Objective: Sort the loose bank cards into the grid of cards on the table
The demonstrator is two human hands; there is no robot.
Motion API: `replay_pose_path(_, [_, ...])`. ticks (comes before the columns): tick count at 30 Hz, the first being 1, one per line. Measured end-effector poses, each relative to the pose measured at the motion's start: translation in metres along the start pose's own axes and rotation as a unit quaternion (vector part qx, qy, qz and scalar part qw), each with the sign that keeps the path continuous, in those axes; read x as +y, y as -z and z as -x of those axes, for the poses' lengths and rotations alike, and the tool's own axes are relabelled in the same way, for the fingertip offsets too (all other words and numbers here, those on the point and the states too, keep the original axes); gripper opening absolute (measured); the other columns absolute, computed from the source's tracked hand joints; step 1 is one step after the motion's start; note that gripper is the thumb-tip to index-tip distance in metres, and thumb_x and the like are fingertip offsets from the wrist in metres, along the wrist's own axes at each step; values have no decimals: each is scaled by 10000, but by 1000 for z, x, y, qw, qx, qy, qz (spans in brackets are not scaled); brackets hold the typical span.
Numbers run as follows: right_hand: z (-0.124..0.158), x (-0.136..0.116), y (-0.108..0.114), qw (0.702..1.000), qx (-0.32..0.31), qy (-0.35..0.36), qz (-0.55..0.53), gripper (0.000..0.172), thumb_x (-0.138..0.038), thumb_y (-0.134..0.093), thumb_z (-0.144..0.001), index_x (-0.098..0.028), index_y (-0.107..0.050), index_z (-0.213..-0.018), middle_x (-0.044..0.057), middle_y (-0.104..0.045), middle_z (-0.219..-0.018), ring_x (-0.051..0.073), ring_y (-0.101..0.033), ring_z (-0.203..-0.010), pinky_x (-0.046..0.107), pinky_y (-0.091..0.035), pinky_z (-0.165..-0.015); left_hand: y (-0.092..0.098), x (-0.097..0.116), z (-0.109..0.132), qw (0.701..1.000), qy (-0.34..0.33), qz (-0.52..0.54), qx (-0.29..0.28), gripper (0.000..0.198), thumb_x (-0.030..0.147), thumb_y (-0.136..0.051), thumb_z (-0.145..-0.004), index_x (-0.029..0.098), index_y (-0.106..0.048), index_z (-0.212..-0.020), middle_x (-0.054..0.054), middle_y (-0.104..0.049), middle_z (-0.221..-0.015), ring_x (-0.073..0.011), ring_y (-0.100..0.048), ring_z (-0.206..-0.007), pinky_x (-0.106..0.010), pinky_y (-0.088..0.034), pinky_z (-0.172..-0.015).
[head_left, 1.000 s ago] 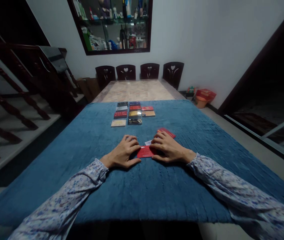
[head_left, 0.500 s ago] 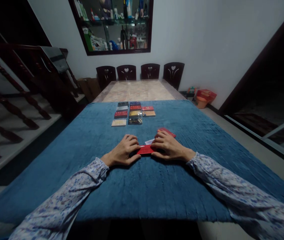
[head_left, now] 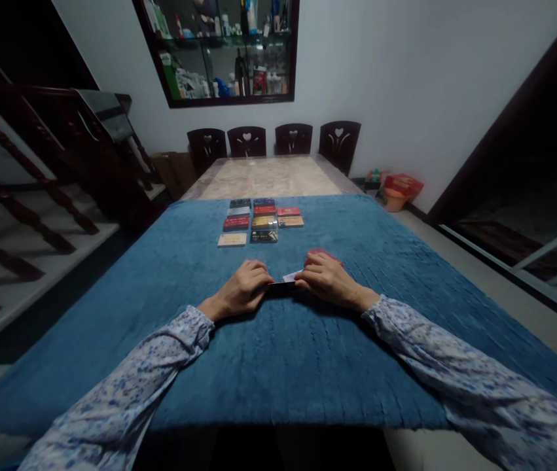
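My left hand (head_left: 245, 288) is closed on the left end of a thin red card (head_left: 281, 284), with the thumb tucked under. My right hand (head_left: 328, 280) pinches its other end. The card is turned nearly edge-on, so only a dark, narrow strip of it shows between my fingers, just above the blue cloth. Right behind it lies a small white piece of paper (head_left: 290, 277), partly covered by my right fingers. Another flat red piece (head_left: 333, 256) rests beyond my right hand, mostly hidden by it.
Farther up the blue cloth (head_left: 199, 261), several stacks of cards in different colours stand in rows, among them a black stack (head_left: 264, 236) and a cream one (head_left: 232, 240). The bare tabletop (head_left: 268, 175) and dark chairs (head_left: 294, 139) lie beyond.
The red card has been tilted, so its red face, seen before, is now out of sight and only the edge shows. Both hands have rolled with it, fingers drawn closer over it.
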State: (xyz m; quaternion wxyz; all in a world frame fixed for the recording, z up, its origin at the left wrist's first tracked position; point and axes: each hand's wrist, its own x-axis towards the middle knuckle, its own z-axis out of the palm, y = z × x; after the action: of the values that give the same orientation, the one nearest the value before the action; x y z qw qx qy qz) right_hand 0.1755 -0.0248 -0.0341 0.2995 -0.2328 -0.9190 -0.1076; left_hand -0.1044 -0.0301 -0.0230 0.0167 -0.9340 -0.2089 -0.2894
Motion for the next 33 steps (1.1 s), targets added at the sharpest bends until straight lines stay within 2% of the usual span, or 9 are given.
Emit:
replay_pose_path(6, [2, 3, -4, 1000, 7, -1, 14, 325, -299, -434, -1062, -186, -737, -1034, 78, -707, -757, 212, -562, -804, 367, -440, -734, -3, -5, -1, 1000, 1, -3, 15, 191, 171, -460, -1003, 146, -649, -1018, -109, -689, -908, -227, -605, -960, -378, -507, -835])
replay_pose_path(14, [4, 2, -7, 999, -5, -35, -9, 368, -187, -442, -1000, -162, -655, -1300, 133, -723, -948, 252, -585, -904, 434, -505, -801, -7, -10, 2, 999, 26, 14, 14, 224, 159, -460, -997, 142, -642, -1125, -113, -688, -941, -236, -623, -1001, -389, -538, -865])
replay_pose_path(22, [3, 0, -12, 997, -3, -73, -5, 309, -172, -531, -961, -147, -623, -1255, 116, -664, -954, 233, -565, -859, 376, -471, -777, -8, -12, 2, 998, 48, 33, 17, 287, 161, -503, -981, 147, -608, -1247, -119, -699, -1053, -222, -631, -992, -393, -555, -889])
replay_pose_path(27, [4, -1, -13, 996, -21, -91, -11, 338, -134, -580, -918, -157, -609, -1254, 112, -671, -997, 235, -559, -889, 361, -435, -788, -9, -12, 2, 997, 62, 43, 13, 277, 153, -520, -967, 145, -628, -1222, -115, -702, -1032, -219, -635, -968, -388, -562, -880])
replay_pose_path(33, [4, 0, -15, 992, -10, -121, -21, 355, -159, -614, -906, -159, -617, -1261, 128, -693, -1029, 246, -574, -915, 369, -446, -799, -9, -9, 0, 996, 69, 53, 25, 263, 144, -525, -957, 144, -631, -1197, -108, -702, -1020, -210, -635, -941, -375, -563, -865])
